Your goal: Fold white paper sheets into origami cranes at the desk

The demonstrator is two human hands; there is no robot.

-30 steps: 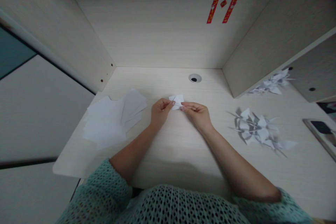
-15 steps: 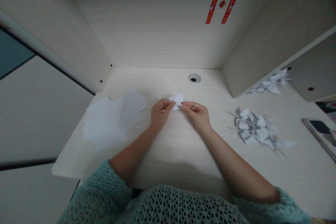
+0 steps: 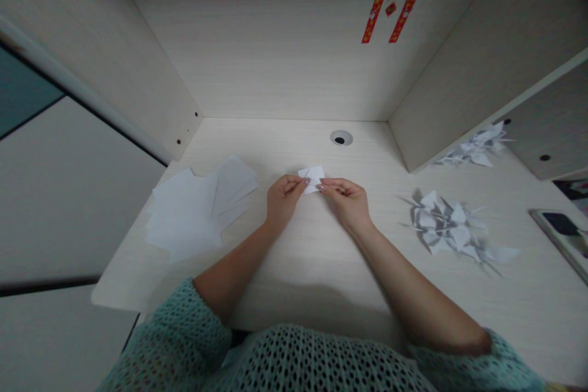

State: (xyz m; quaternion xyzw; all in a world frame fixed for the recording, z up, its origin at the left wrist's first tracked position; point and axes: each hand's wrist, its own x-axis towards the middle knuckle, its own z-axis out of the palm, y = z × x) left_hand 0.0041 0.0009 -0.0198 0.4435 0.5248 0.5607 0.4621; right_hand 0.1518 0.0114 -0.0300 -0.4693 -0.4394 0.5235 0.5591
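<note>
A small folded piece of white paper (image 3: 313, 174) is held between my two hands over the middle of the desk. My left hand (image 3: 285, 197) pinches its left side between thumb and fingers. On the right side, my right hand (image 3: 346, 199) grips it the same way, thumb below and fingers above. Creases cross the paper's face, and its lower edges are partly covered by my fingertips. To the left of my left hand lies a spread of flat white paper sheets (image 3: 186, 214). Right of my right arm sits a pile of folded paper cranes (image 3: 448, 223).
More folded white paper pieces (image 3: 480, 146) lie beyond the upright divider panel (image 3: 452, 92). A phone (image 3: 558, 236) rests at the desk's far right. A round cable hole (image 3: 341, 138) is set near the back panel, which bears red stickers (image 3: 390, 9).
Both hands and the folded paper have shifted very slightly right in the view, along with a small camera shift. The grip on the paper stays the same.
</note>
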